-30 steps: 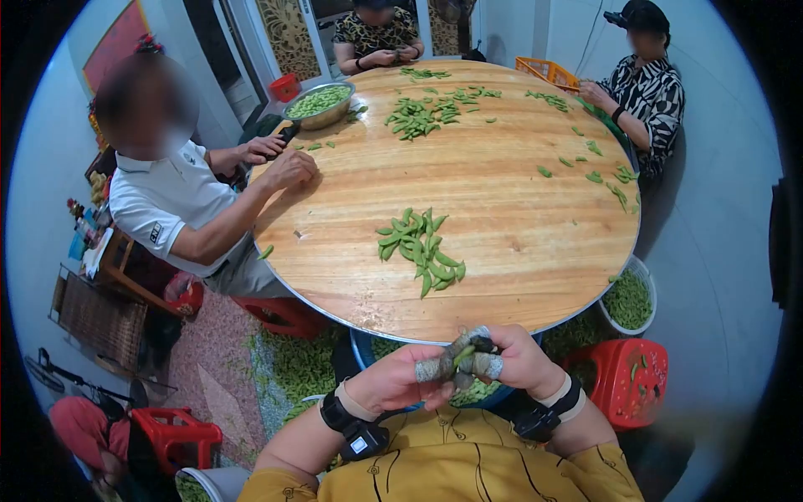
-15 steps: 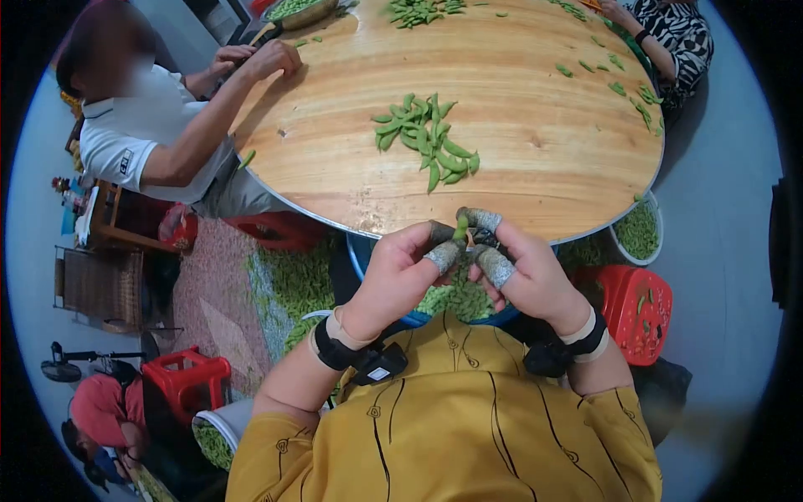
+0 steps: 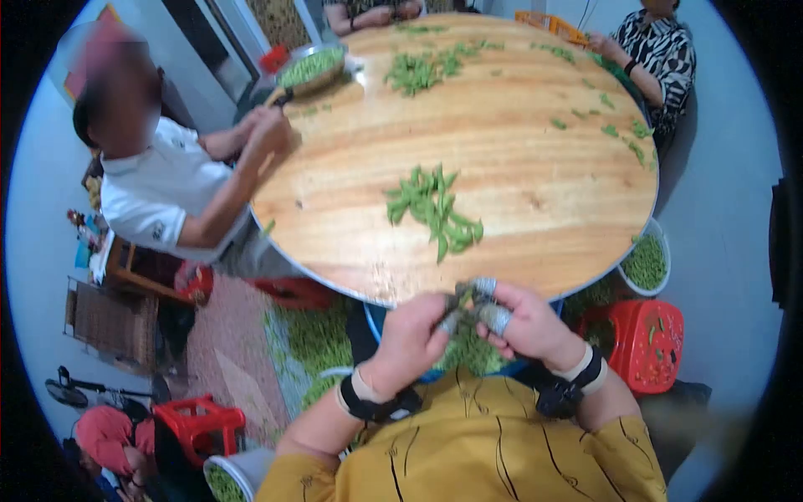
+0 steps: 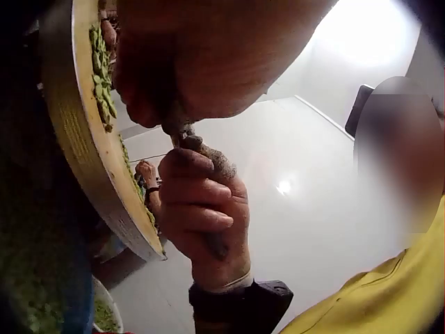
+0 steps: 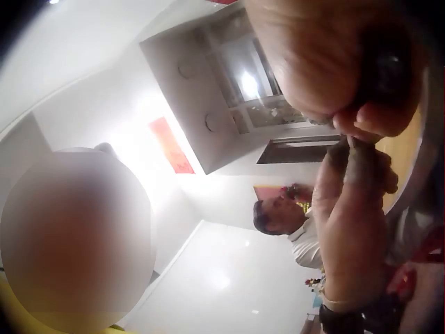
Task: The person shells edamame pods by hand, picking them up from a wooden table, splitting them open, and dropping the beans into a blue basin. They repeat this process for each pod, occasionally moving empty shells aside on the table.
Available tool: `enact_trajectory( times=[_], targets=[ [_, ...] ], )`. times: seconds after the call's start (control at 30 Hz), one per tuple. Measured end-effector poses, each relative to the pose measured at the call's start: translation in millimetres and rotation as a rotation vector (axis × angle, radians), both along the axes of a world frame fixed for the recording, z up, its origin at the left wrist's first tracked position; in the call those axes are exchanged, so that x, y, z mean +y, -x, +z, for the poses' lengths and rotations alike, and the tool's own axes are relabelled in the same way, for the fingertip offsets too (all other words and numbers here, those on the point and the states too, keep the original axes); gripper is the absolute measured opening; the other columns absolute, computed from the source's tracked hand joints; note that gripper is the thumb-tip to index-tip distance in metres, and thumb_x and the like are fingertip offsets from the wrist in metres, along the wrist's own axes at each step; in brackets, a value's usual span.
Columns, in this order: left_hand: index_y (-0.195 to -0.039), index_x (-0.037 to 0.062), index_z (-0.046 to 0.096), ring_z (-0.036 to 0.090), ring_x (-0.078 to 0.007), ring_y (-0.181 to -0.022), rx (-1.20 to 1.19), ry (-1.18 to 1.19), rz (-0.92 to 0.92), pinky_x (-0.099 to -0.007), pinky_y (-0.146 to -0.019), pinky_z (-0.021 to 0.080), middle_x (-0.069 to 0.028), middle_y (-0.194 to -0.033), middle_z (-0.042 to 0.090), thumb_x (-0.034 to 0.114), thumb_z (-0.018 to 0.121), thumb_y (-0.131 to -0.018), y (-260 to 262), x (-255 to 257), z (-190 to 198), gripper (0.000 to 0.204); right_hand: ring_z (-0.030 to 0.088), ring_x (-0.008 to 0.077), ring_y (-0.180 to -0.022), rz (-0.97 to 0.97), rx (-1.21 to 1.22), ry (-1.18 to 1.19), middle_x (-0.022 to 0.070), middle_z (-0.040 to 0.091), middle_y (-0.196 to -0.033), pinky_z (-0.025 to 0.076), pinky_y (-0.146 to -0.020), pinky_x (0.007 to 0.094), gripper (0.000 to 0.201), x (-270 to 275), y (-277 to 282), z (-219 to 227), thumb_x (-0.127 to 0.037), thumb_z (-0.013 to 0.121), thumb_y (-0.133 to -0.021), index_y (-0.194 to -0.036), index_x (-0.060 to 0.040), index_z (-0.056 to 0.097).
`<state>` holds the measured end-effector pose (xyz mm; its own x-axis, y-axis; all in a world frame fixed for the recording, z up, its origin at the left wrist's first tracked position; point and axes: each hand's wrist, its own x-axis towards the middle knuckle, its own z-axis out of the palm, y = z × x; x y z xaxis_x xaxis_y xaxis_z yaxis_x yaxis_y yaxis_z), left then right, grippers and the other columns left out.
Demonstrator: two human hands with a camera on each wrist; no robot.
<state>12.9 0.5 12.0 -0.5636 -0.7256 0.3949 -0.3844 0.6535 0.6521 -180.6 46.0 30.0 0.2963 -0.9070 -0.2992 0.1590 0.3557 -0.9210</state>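
Note:
In the head view, my left hand (image 3: 406, 335) and right hand (image 3: 531, 322) meet at the fingertips just off the table's near edge. Grey, worn wrappings cover thumbs and forefingers. Between those tips is a small green soybean pod (image 3: 470, 298), blurred and mostly covered, pinched from both sides. The left wrist view shows my right hand (image 4: 205, 209) with its lower fingers curled, and a dark piece shows below them; I cannot tell what it is. From the right wrist, my left hand (image 5: 354, 223) pinches with thumb and forefinger. A pile of pods (image 3: 431, 209) lies ahead on the table.
A round wooden table (image 3: 535, 251) fills the middle, with more pods (image 3: 414, 74) and a metal bowl of beans (image 3: 309, 71) farther off. Below my hands is a blue tub (image 3: 376, 322). A red stool (image 3: 644, 351) and white bucket (image 3: 644, 263) stand right. Other people sit around.
The head view dips, then lifts back partway. Half a second ago the pod stuck up from my left fingertips; now both hands' fingertips close around it and hide most of it.

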Motion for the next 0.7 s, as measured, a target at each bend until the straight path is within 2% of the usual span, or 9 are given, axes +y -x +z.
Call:
enact_trajectory(
  times=[0.07,0.13,0.2,0.23,0.3,0.37,0.5,0.63,0.7],
  targets=[
    [-0.095,-0.0025,0.063,0.057,-0.012,-0.068,-0.009,0.063,-0.033,-0.0288,-0.06,0.048,-0.0057,-0.078,0.061,0.008,0.059,-0.085,-1,-3,5,0.015,0.042,0.0029,-0.049,0.009,-0.106,-0.057,-0.0016,0.053,-0.074,0.038,-0.041,0.0184,0.032,-2,-1,-2,-0.011,0.045,-0.095,-0.126,-0.0121,0.052],
    [-0.098,-0.0025,0.062,0.057,-0.0121,-0.068,0.468,-1.111,-0.315,-0.0269,-0.062,0.047,-0.0048,-0.081,0.061,0.009,0.058,-0.088,-4,1,17,0.016,0.041,0.0034,-0.048,0.043,-0.264,-0.184,-0.001,0.052,-0.073,0.038,-0.041,0.0188,0.031,-3,2,-5,-0.01,0.045,-0.095,-0.125,-0.0115,0.051],
    [-0.101,-0.0026,0.061,0.056,-0.0117,-0.069,0.469,-1.174,-0.396,-0.0256,-0.063,0.046,-0.0046,-0.083,0.061,0.009,0.057,-0.088,-3,2,24,0.017,0.041,0.0038,-0.048,0.082,-0.34,-0.217,-0.0008,0.052,-0.073,0.038,-0.041,0.0191,0.032,-2,1,-12,-0.009,0.043,-0.095,-0.126,-0.0115,0.05],
    [-0.103,-0.0027,0.06,0.056,-0.0114,-0.069,0.478,-1.245,-0.466,-0.0244,-0.064,0.046,-0.0044,-0.085,0.061,0.009,0.057,-0.089,-3,2,25,0.018,0.041,0.0042,-0.048,0.113,-0.254,-0.146,-0.0003,0.052,-0.074,0.038,-0.041,0.0192,0.034,0,-3,-12,-0.007,0.042,-0.094,-0.127,-0.0115,0.049],
    [-0.106,-0.0022,0.059,0.055,-0.0096,-0.069,0.481,-1.241,-0.438,-0.0234,-0.065,0.045,-0.0041,-0.087,0.06,0.008,0.056,-0.09,0,1,22,0.019,0.041,0.0046,-0.048,0.149,-0.165,-0.079,0.0001,0.052,-0.076,0.038,-0.041,0.0193,0.037,1,-4,-13,-0.006,0.041,-0.093,-0.129,-0.0115,0.047],
    [-0.106,-0.0016,0.059,0.055,-0.0086,-0.069,0.519,-1.134,-0.317,-0.0224,-0.065,0.045,-0.0031,-0.087,0.06,0.008,0.054,-0.091,0,0,16,0.018,0.043,0.0052,-0.049,0.018,-0.01,-0.027,0.001,0.055,-0.079,0.04,-0.043,0.0195,0.04,2,-1,-12,-0.005,0.041,-0.091,-0.13,-0.0112,0.045],
    [-0.106,-0.0001,0.059,0.054,-0.0067,-0.07,0.466,-1.045,-0.172,-0.0218,-0.064,0.046,-0.001,-0.087,0.06,0.006,0.054,-0.091,-2,-2,6,0.017,0.045,0.0049,-0.051,-0.003,0.006,-0.002,0.0011,0.057,-0.08,0.041,-0.045,0.0194,0.043,3,4,-2,-0.006,0.042,-0.09,-0.132,-0.011,0.043],
    [-0.106,0.0007,0.06,0.053,-0.0058,-0.07,0.385,-0.916,-0.113,-0.0218,-0.064,0.046,-0.0002,-0.087,0.061,0.005,0.055,-0.09,1,1,-3,0.017,0.046,0.0041,-0.052,0.019,0.072,0.093,0.0006,0.057,-0.081,0.041,-0.047,0.0185,0.046,5,3,0,-0.007,0.042,-0.091,-0.136,-0.0117,0.04],
    [-0.107,0.001,0.06,0.052,-0.0053,-0.071,0.292,-0.778,-0.117,-0.0217,-0.063,0.046,0.0007,-0.087,0.061,0.004,0.053,-0.091,1,2,-1,0.018,0.045,0.0037,-0.052,0.03,0.077,0.111,0.0004,0.056,-0.08,0.04,-0.047,0.018,0.045,6,3,0,-0.007,0.042,-0.093,-0.138,-0.0121,0.039]
  ],
)
